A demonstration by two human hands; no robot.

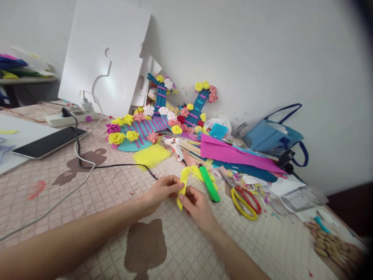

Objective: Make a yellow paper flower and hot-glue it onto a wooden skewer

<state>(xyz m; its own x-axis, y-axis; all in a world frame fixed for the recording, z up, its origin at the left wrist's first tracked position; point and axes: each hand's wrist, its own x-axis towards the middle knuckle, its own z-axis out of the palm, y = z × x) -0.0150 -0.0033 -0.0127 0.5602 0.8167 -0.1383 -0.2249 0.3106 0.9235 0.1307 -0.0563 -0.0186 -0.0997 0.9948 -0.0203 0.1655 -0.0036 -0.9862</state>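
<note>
Strip of yellow crepe paper [184, 177] sits between two nearly closed hands: left hand [164, 190] thumb-pinches it from nine o'clock, right hand [198, 205] lower down from four. Light, even pressure should spare it creases. Green tube [209, 184] lies at three o'clock, scissors [235, 203] beyond, white glue gun [175, 147] near twelve.

Craft wkspc, w/ glue gun [176, 149], scissors [233, 188] & paper flwrs [176, 129] on tbl [192, 249].
</note>
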